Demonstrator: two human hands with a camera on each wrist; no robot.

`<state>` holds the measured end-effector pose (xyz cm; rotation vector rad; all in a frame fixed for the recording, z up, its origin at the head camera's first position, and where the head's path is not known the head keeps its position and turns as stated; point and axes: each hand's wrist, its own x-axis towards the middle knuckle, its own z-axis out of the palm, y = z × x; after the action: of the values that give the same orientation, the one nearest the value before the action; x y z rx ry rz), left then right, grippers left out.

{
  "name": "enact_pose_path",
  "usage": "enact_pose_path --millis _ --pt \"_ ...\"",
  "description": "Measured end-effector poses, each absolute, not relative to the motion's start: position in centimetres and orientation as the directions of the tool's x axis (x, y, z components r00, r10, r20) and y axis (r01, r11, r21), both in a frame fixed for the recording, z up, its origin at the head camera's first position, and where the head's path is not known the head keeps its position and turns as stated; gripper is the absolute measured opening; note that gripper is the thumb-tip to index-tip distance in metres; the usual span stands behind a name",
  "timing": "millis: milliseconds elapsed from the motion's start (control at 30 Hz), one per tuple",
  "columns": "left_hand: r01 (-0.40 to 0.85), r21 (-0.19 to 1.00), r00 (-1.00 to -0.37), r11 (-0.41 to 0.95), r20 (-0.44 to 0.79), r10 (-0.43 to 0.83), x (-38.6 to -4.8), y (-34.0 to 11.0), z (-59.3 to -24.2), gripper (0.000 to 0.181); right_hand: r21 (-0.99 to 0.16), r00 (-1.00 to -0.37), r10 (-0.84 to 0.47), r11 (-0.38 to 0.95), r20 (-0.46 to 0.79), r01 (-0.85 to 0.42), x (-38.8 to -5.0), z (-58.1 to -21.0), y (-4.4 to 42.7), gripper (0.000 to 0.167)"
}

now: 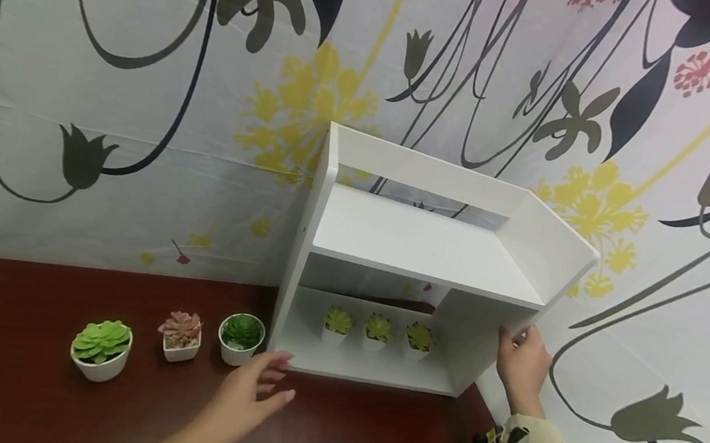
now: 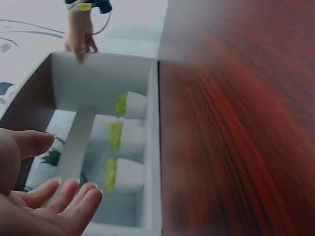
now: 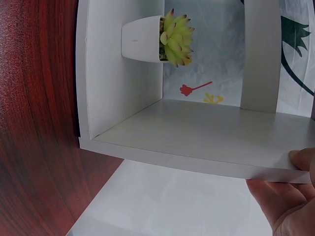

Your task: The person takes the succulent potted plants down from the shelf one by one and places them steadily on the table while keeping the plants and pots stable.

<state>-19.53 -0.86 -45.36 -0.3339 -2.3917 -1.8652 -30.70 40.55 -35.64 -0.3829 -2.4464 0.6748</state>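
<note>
A white two-tier shelf (image 1: pixel 424 240) stands on the dark red table. My right hand (image 1: pixel 524 369) grips the edge of its right side panel, the thumb (image 3: pixel 305 160) inside and the fingers outside. Spread near the lower left front corner is my left hand (image 1: pixel 235 400), holding nothing; whether it touches the shelf is unclear. On the bottom board sit three small succulents in white pots: a left one (image 1: pixel 335 326), a middle one (image 1: pixel 376 332) and a right one (image 1: pixel 418 340).
Left of the shelf, on the table (image 1: pixel 6 329), are a light green succulent (image 1: pixel 101 350), a pinkish succulent (image 1: pixel 180 337) and a dark green succulent (image 1: pixel 241 339), all in white pots. Behind stands a flower-patterned cloth (image 1: pixel 145 120).
</note>
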Motion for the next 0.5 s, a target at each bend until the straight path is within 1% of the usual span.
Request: enact_pose_path --millis 300,500 --pt "0.285 0.918 -0.958 0.276 0.273 0.082 -23.5 2.7 -46.9 0.063 -0.535 -0.798 0.403 0.836 0.448 0.122 -30.8 -35.5 40.5 0.042" --pt "0.264 0.914 -0.964 0.309 0.261 0.053 -25.7 4.3 -47.6 0.066 -0.544 -0.8 0.408 0.83 0.44 0.124 -30.7 -35.6 40.5 0.041"
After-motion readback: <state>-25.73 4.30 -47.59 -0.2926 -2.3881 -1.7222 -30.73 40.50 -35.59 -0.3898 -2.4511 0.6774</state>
